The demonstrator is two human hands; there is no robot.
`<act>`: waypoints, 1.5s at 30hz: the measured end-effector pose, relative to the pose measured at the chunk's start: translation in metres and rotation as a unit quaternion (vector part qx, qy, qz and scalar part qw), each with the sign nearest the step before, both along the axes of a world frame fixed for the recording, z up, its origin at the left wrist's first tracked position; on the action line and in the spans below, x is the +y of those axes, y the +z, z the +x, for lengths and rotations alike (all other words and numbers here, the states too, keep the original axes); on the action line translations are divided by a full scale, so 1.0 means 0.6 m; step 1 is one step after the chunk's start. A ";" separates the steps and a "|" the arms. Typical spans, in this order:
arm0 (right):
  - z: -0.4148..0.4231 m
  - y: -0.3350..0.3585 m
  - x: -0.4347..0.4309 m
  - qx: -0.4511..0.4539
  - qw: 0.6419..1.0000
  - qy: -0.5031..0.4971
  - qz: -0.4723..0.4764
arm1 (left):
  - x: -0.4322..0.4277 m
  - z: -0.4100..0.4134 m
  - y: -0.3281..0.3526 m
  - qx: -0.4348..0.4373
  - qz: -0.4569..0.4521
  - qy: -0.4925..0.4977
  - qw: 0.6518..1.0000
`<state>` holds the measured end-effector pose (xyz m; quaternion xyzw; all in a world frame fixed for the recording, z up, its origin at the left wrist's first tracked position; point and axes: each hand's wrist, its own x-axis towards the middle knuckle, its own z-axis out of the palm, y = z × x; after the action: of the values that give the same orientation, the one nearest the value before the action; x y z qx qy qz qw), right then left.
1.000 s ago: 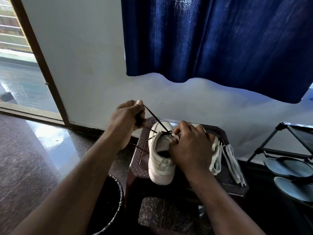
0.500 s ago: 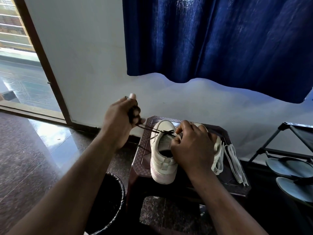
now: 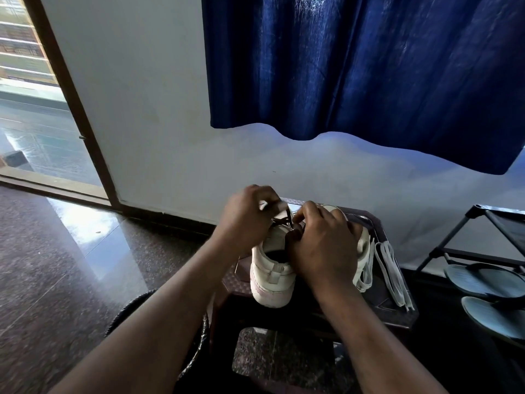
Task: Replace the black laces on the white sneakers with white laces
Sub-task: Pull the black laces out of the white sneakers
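While right hand grips sneaker, left hand returns.

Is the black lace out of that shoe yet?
Not yet: the black lace crosses the sneaker, pinched by the left hand; the right hand holds the sneaker.

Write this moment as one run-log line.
step: unlacing | left hand: at thin black lace, grip blurred | right hand: holds white low-top sneaker | flat white laces: on brown stool

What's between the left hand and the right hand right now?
A thin black shoelace over the white leather sneaker, between left hand and right hand; head view.
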<state>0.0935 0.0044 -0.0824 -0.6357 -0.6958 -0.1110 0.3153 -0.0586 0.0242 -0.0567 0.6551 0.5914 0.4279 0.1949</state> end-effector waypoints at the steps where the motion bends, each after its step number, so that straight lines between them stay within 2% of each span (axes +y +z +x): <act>1: -0.001 0.002 0.000 0.003 1.000 0.002 -0.002 | 0.001 -0.007 0.007 -0.113 -0.016 0.009 0.993; 3: -0.001 0.004 -0.001 0.002 1.000 0.004 -0.013 | -0.007 -0.017 0.019 -0.313 -0.055 0.009 0.948; 4: -0.001 0.004 -0.001 0.003 1.000 0.006 -0.017 | -0.012 -0.019 0.024 -0.380 -0.078 -0.002 0.921; 6: -0.001 0.005 -0.001 0.008 1.000 0.007 -0.021 | -0.016 -0.020 0.026 -0.465 -0.118 -0.014 0.877; 9: -0.002 0.006 -0.002 0.011 1.000 0.006 -0.021 | -0.007 -0.026 0.025 -0.571 -0.115 0.006 0.813; 10: -0.002 0.006 -0.002 0.011 1.000 0.006 -0.019 | -0.006 -0.028 0.026 -0.547 -0.099 0.031 0.830; 11: -0.002 0.006 -0.003 0.010 1.000 0.007 -0.017 | -0.005 -0.032 0.024 -0.457 -0.080 0.068 0.883; 12: -0.003 0.005 -0.002 0.009 1.000 0.008 -0.014 | -0.003 -0.036 0.018 -0.314 -0.061 0.106 0.942; 13: -0.003 0.004 -0.002 0.009 1.000 0.010 -0.010 | -0.003 -0.037 0.011 -0.165 -0.048 0.131 0.976; 14: -0.002 0.004 -0.002 0.008 1.000 0.012 -0.006 | -0.004 -0.037 0.004 -0.059 -0.047 0.140 0.987; 15: -0.002 0.003 -0.002 0.009 1.000 0.014 -0.003 | -0.006 -0.035 -0.001 0.003 -0.056 0.135 0.989; 18: -0.003 0.003 -0.001 0.011 1.000 0.018 0.001 | -0.007 -0.032 -0.016 0.129 -0.052 0.128 0.982; 22: -0.004 0.008 0.004 0.019 1.000 0.022 0.000 | -0.020 -0.030 -0.007 0.127 -0.042 0.138 0.981; 26: -0.005 0.020 0.008 0.015 0.999 0.046 0.024 | -0.032 -0.020 -0.003 0.169 -0.038 0.086 0.981; 29: -0.013 0.023 0.013 -0.009 0.994 0.104 -0.039 | -0.033 -0.011 -0.012 0.186 -0.026 0.079 0.979; 33: -0.017 0.024 0.019 -0.008 0.985 0.128 -0.115 | -0.031 -0.017 -0.009 0.121 -0.025 0.094 0.988; 37: -0.028 0.021 0.016 -0.011 0.983 0.150 -0.109 | -0.034 -0.038 -0.008 0.047 -0.055 0.096 0.993; 43: -0.042 0.008 0.015 0.055 0.984 0.151 -0.077 | -0.041 -0.043 -0.008 0.077 -0.060 0.110 0.989; 45: -0.041 0.010 0.017 0.131 0.982 0.130 -0.025 | -0.043 -0.042 -0.005 0.068 -0.069 0.107 0.990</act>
<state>0.0688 0.0144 -0.0763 -0.5563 -0.7280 0.0326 0.3994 -0.0838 -0.0018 -0.0597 0.6010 0.6979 0.3588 0.1517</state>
